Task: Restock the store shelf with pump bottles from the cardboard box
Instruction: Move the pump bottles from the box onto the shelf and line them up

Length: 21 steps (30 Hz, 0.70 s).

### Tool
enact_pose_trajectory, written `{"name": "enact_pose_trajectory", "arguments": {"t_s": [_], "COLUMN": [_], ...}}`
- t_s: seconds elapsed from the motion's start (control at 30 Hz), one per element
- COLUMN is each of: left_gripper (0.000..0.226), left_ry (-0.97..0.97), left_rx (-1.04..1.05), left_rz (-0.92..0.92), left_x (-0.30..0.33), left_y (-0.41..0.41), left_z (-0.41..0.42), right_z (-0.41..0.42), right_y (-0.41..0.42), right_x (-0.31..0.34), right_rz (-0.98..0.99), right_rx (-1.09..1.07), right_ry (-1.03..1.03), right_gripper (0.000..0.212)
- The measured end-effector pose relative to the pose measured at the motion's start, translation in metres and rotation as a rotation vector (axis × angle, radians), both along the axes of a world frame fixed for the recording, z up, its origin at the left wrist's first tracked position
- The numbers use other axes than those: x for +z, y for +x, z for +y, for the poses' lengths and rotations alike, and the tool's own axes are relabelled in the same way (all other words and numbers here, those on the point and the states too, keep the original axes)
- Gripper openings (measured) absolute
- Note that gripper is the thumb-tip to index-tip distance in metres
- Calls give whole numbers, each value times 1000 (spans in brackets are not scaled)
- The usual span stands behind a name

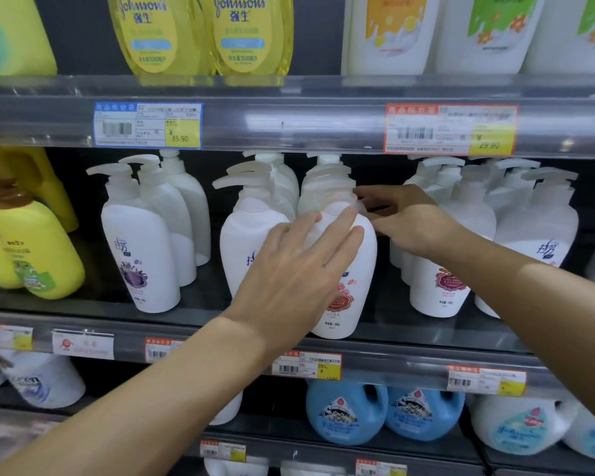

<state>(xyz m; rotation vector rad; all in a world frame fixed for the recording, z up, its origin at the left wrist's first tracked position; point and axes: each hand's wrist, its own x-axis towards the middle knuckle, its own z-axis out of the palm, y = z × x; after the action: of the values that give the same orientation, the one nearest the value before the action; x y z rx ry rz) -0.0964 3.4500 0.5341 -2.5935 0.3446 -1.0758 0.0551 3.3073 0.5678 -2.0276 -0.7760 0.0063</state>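
Left hand [299, 266] spread flat against front pump bottle [354, 269], right hand [406, 218] pinching its pump.

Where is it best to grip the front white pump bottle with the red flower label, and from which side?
Probably the front pump bottle is best held around its narrower shoulder below the pump, coming from the open aisle side: it stands upright at the shelf edge, with neighbours close behind and left.
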Motion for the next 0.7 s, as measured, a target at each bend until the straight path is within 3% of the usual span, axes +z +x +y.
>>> {"name": "enact_pose_trajectory", "arguments": {"t_s": [0.13,0.27,0.47,0.6,0.7], "left_gripper": [48,51,83,86,93], "left_ry": [-4,-205,-872,-868,-898], "left_rx": [4,142,207,79,46], "left_rz": [-182,-126,-8,153,325], "left_x": [14,26,40,48,49], "left_y": [-27,-45,-35,-18,-7], "left_z": [57,110,117,111,109], "right_z": [4,14,23,21,21], "right_y": [-10,-36,-67,-72,-74], "right_x": [13,17,8,-3,-12], "right_rz": [-190,-254,-238,-187,-167], "right_rx": [-128,-190,-238,-239,-271], "right_ry": [164,347,241,46,-17], "right_gripper": [25,9,46,71,67]}}
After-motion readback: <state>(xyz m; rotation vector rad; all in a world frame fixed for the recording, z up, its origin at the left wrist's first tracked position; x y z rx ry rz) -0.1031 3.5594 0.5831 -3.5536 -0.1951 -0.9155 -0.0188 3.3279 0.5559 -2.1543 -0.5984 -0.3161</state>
